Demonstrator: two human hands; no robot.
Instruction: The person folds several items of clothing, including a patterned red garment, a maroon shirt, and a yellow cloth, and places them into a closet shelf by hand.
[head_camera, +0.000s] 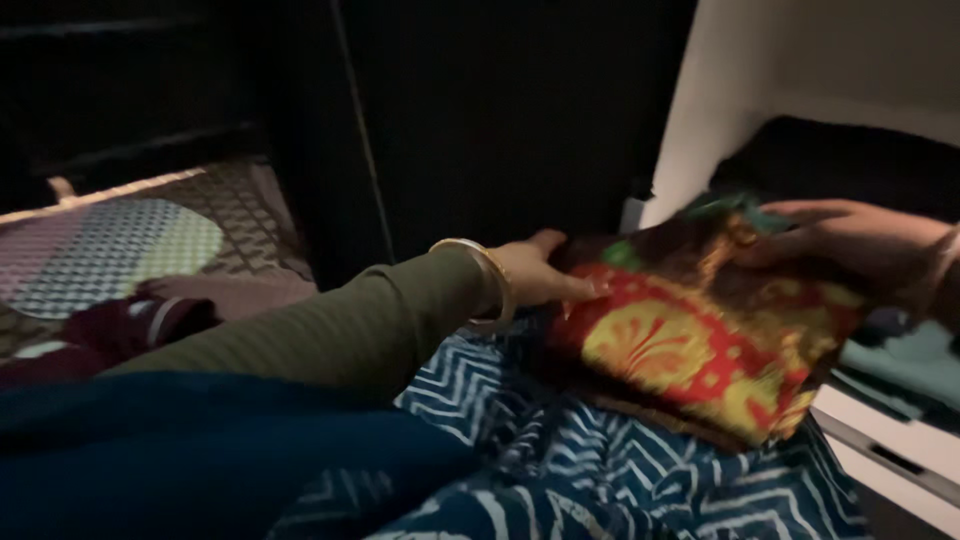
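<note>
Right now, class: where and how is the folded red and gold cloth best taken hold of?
Probably by its two opposite edges, one hand from each side. The cloth is a flat folded bundle lying tilted on the blue zigzag fabric. The left hand already holds its left edge and the right hand its upper right corner, which should keep the folds together.

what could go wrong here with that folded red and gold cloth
Both hands, left hand and right hand, grip only the edges of the folded cloth, so it may sag and unfold. It rests on the blue zigzag fabric, which could drag along. Dim light makes the shelf edge easy to catch.
</note>
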